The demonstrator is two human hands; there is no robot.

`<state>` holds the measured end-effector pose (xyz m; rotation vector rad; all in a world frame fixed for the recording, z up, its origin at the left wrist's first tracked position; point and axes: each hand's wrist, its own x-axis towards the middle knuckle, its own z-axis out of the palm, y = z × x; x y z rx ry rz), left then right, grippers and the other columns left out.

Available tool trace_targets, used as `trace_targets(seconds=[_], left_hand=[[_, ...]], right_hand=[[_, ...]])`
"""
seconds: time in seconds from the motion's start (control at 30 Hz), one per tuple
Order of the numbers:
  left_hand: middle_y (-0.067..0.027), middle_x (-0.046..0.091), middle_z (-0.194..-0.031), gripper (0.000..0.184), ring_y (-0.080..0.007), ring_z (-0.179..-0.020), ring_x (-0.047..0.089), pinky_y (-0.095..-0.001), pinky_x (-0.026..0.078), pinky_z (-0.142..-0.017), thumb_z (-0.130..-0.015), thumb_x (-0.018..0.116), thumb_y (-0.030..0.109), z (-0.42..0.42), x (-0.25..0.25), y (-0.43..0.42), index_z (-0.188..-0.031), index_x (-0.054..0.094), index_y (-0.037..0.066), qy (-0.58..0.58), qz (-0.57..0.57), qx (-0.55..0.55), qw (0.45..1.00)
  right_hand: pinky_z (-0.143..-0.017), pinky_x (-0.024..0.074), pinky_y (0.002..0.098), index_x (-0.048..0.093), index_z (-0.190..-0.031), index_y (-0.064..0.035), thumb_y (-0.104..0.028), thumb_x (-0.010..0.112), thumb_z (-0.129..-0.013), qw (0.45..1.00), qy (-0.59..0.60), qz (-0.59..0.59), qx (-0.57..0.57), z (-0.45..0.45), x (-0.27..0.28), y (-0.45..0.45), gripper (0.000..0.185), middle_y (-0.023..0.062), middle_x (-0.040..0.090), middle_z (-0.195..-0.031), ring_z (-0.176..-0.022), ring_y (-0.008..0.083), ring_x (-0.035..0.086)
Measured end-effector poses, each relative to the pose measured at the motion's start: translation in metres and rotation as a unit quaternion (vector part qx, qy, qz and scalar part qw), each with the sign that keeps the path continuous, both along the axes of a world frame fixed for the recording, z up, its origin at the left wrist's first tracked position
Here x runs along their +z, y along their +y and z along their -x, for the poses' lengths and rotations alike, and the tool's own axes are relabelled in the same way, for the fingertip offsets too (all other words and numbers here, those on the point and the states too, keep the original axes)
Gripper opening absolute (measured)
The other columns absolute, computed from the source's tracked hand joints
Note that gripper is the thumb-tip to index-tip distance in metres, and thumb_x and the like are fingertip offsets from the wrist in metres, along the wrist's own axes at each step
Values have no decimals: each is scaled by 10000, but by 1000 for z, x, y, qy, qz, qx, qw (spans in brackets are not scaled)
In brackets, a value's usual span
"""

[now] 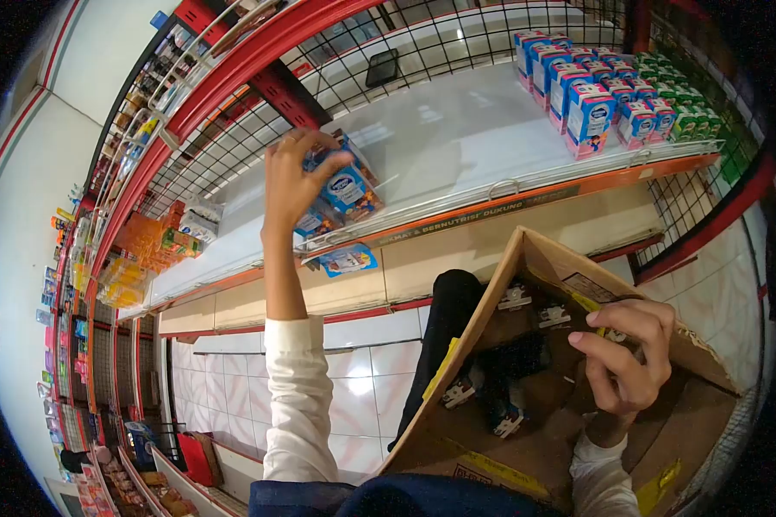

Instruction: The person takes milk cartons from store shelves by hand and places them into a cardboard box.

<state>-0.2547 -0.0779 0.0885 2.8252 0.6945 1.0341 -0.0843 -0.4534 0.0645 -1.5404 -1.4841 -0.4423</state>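
Observation:
My left hand [297,177] reaches over the wire-fronted shelf. Its thumb and fingers curve around the top of a blue drink carton [349,188] with a brown picture at its base. Beside that carton stands another blue carton [315,222], partly covered by my hand and wrist. My right hand [625,358] is inside an open cardboard box [526,470], near its right wall. The fingers are bent and apart, and nothing shows between them. Small white-and-dark items [509,418] lie in the box; their kind is unclear.
Blue-and-pink cartons [588,121] and smaller green ones [688,121] line the shelf's right end. Orange and yellow packs [147,246] sit at its left. An orange price rail [483,207] and low wire fence run along the front. Black mesh backs the shelf.

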Motion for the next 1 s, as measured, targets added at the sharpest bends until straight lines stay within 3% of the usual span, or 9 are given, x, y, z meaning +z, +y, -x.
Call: trace_targets(seconds=[0.07,0.2,0.27,0.67,1.0], left_hand=[[-106,637,-920,312,-259,-929,601,-348,444,-801,-700,745,244,-1,10,-16,-911,654,33,108,-96,20,989],[-107,639,-959,387,-266,-943,604,-351,448,-805,-629,793,228,5,13,-19,-943,661,43,127,-78,10,989],[-108,640,-1008,428,-262,-969,607,-345,452,-819,-605,811,170,6,10,-18,-990,665,52,93,79,-15,992],[-100,629,-1038,433,-224,-978,585,-308,446,-857,-644,776,55,18,-9,-22,-1062,663,43,18,81,-60,995],[-90,612,-1051,411,-229,-992,565,-327,426,-869,-702,754,138,18,-12,-23,-1093,651,62,22,55,-36,998]], right_hand=[[-696,418,351,679,-829,-93,-17,605,-573,1000,2,2,-5,-1,0,-1,276,69,598,-864,-780,245,515],[-688,422,346,682,-818,-92,-9,607,-561,1000,-6,1,-4,-3,0,0,281,69,599,-858,-781,245,517],[-685,423,344,683,-816,-93,-7,608,-555,1000,-6,1,-8,-4,-1,1,286,67,598,-856,-781,244,518],[-687,429,340,691,-807,-97,-17,624,-533,999,-33,9,-10,-6,-3,0,294,64,597,-863,-782,242,522],[-683,435,341,682,-793,-88,-8,631,-528,1000,-26,5,-17,-3,-3,2,282,61,598,-854,-780,245,525]])
